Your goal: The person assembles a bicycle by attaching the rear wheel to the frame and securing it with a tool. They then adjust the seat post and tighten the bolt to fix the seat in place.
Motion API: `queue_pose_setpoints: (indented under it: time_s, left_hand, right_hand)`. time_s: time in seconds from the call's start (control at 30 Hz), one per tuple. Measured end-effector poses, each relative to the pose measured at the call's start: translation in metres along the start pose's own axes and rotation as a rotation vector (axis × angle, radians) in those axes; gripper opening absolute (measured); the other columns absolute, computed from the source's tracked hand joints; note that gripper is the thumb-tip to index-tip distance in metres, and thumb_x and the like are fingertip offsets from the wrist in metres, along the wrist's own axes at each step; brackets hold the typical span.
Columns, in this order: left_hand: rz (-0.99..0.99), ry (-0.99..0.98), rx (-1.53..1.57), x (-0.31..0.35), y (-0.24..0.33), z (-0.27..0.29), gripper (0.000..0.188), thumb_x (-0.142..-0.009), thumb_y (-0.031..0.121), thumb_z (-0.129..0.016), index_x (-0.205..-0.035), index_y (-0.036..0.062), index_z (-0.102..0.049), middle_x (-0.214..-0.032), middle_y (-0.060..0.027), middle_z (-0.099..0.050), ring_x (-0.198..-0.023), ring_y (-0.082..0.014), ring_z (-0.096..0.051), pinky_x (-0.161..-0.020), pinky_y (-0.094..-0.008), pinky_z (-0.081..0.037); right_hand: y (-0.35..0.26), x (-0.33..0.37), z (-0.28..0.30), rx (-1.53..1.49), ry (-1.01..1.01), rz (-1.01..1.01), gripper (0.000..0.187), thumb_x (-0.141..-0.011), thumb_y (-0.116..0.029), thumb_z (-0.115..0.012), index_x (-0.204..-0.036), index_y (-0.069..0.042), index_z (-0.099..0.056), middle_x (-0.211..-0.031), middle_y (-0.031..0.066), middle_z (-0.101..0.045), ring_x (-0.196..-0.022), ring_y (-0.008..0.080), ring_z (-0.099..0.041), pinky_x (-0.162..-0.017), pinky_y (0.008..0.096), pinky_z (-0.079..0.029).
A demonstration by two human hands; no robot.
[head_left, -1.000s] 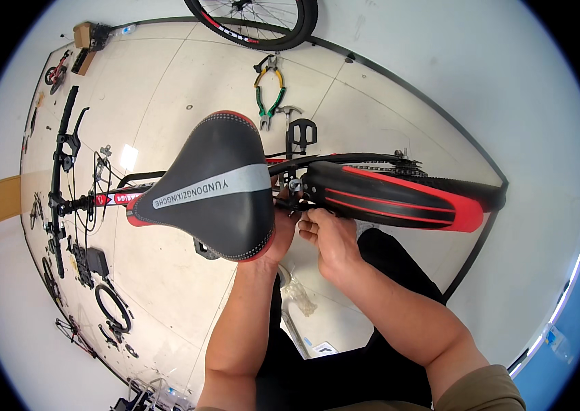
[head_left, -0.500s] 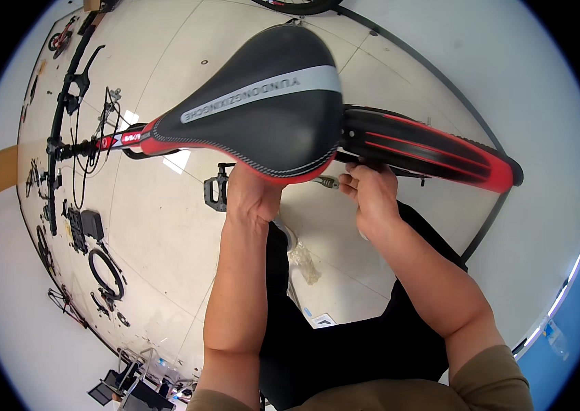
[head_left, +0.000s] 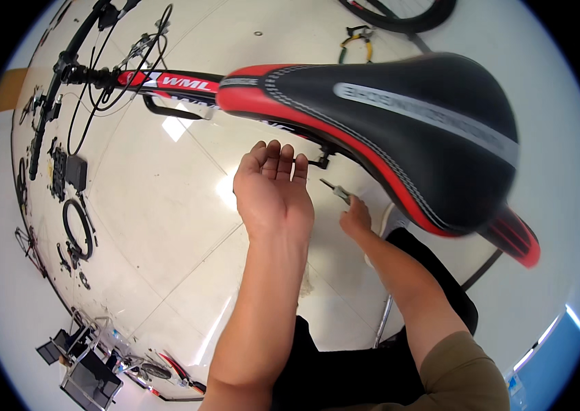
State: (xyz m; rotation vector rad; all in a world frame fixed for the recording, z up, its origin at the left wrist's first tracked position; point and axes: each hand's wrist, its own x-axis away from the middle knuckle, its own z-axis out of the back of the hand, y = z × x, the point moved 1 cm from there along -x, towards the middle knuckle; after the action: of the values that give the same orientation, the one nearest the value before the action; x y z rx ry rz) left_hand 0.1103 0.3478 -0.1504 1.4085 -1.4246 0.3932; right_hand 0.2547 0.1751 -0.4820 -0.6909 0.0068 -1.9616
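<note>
A black and red bicycle saddle (head_left: 406, 130) fills the upper right, above a red, white and black bicycle frame (head_left: 187, 83). Below the frame, my left hand (head_left: 276, 188) is palm up with its fingers loosely bent and slightly apart; no object lies in the palm. Its fingertips are near a small black fitting (head_left: 323, 159) under the frame; whether they touch it I cannot tell. My right hand (head_left: 356, 218), lower and beneath the saddle, grips a small hand tool (head_left: 339, 193) with a grey-green body and a thin dark shaft. The shaft points up and left.
The handlebar (head_left: 64, 65) with looping cables extends at the upper left. A red-and-black mudguard (head_left: 514, 236) juts out behind the saddle. Yellow-handled pliers (head_left: 357, 46) and a wheel (head_left: 413, 17) lie beyond. Loose parts, a black ring (head_left: 78, 229) and folding chairs (head_left: 91, 370) occupy the left side.
My view has shifted, so the saddle appears farther right. My left hand has come out from under the saddle, palm upturned. My right hand has moved away from the mudguard, holding the tool.
</note>
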Motion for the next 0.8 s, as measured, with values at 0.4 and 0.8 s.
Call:
queue_pose_setpoints:
  time_s: [0.4, 0.8]
  left_hand:
    - [0.208, -0.169, -0.128, 0.010, -0.036, 0.018, 0.028, -0.089, 0.002, -0.046, -0.116, -0.0008, -0.054, -0.107, -0.0074, -0.056, -0.097, -0.0185, -0.054, -0.093, -0.0389, -0.044]
    - [0.235, -0.589, -0.413, -0.002, -0.080, 0.028, 0.032, -0.101, 0.024, -0.062, -0.129, 0.0084, -0.060, -0.125, -0.0031, -0.065, -0.119, -0.0177, -0.058, -0.103, -0.0366, -0.044]
  right_hand:
    - [0.029, -0.049, -0.050, 0.232, 0.389, 0.263, 0.042, -0.090, -0.023, -0.065, -0.128, -0.007, -0.057, -0.127, 0.0212, -0.055, -0.118, 0.0383, -0.056, -0.097, 0.0503, -0.048]
    - [-0.036, 0.023, 0.126, -0.442, -0.088, 0.149, 0.047, -0.094, -0.035, -0.064, -0.127, -0.001, -0.064, -0.135, 0.0245, -0.060, -0.123, 0.0344, -0.060, -0.104, 0.0415, -0.049]
